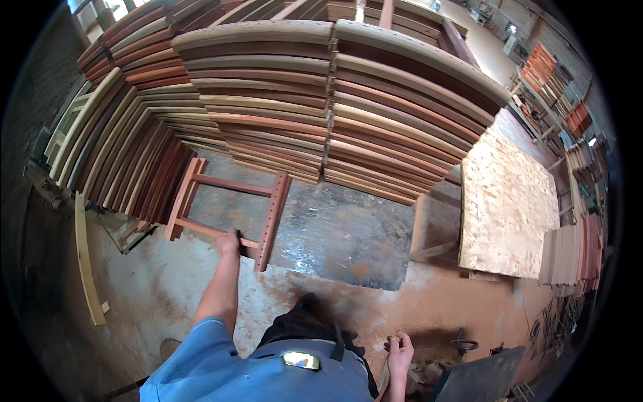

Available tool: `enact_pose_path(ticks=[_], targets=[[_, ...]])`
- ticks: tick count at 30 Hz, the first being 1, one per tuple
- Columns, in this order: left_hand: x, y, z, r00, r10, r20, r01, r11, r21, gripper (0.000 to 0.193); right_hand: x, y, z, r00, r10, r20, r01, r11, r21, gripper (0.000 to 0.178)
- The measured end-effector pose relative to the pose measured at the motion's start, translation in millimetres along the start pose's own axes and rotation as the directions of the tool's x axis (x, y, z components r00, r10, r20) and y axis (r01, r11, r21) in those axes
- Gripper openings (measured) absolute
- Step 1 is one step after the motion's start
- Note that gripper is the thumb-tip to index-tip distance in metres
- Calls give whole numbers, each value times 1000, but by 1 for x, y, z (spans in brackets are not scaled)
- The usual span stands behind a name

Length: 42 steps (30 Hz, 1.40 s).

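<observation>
My left hand is closed round the near rail of a reddish-brown wooden frame. Two thicker side pieces and two thinner rails make up this frame; a row of small dark holes runs along its right side piece. It lies at the left end of a dark, shiny, flat metal sheet, beside the stacked frames. Down by my right hip, my right hand hangs with its fingers loosely curled in. Nothing shows in it, and it touches neither the frame nor the sheet.
Tall stacks of wooden frames stand along the far side, with a leaning row at the left. To the right is a pale board on a wooden support. A dark panel and a handwheel are low at right.
</observation>
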<state>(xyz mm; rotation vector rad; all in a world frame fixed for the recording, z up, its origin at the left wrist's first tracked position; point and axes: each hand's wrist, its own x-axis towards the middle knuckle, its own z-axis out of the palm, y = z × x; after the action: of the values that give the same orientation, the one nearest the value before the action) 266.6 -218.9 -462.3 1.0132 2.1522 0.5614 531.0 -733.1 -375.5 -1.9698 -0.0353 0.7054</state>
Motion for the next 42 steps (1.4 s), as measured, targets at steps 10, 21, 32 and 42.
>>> enact_pose_path(ticks=[10,21,32,42], targets=[[3,0,11,986,-158,58,168,939,-301,37,-4,6,7,1000,22,6,-22,999,-26,31],[81,-28,33,989,-143,26,144,989,-38,40,-8,6,18,999,-25,-27,22,995,-94,23],[72,-47,15,568,100,817,414,823,-389,35,-30,36,-32,990,-11,-141,-26,968,-252,37],[-222,12,25,470,845,256,-839,517,-166,46,-26,50,-120,986,53,-161,-68,994,-88,42]])
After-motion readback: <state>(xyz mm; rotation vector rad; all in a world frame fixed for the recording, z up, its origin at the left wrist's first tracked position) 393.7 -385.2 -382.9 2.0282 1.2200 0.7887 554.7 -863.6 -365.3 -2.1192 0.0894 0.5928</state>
